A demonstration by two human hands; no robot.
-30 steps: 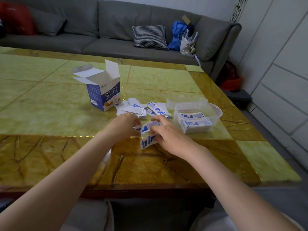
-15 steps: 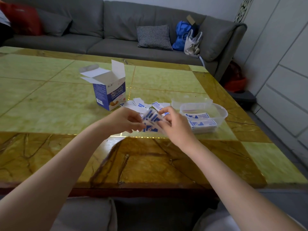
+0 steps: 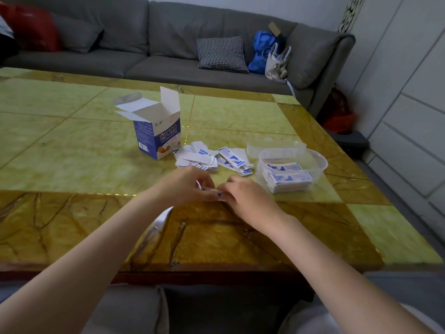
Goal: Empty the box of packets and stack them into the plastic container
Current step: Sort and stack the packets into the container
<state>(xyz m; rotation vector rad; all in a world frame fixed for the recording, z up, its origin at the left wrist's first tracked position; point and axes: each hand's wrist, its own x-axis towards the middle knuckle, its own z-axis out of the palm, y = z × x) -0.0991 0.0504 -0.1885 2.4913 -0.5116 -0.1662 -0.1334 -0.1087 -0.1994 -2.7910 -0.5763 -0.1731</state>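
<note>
A: Both hands meet low over the table (image 3: 72,153) at six o'clock. The left hand (image 3: 185,186) and right hand (image 3: 245,198) each curl round an end of a small bundle (image 3: 213,192) of packets, pinching it between them.

B: Squaring it up, I'd say. Where's the rest?

A: The loose pile (image 3: 212,157) lies just past the hands at twelve o'clock, fanned out and overlapping. The box (image 3: 156,131) stands upright at eleven o'clock, flaps open; I can't see inside, so whether it's emptied I can't tell.

B: And the tub?

A: The tub (image 3: 320,162) sits at two o'clock from the hands, near the pile, with a stack (image 3: 289,179) already lying flat inside. Its lid (image 3: 275,147) rests just behind it.

B: So how to do this bit well?

A: Tap the bundle's edges level on the table before lifting, keep thumbs on top so nothing slides, and bring it over flat. It should go down the same way round as the stack, or it'll tip against the wall.

B: Light paper, slippery too.

A: Exactly, so a firm pinch from both ends.
</note>
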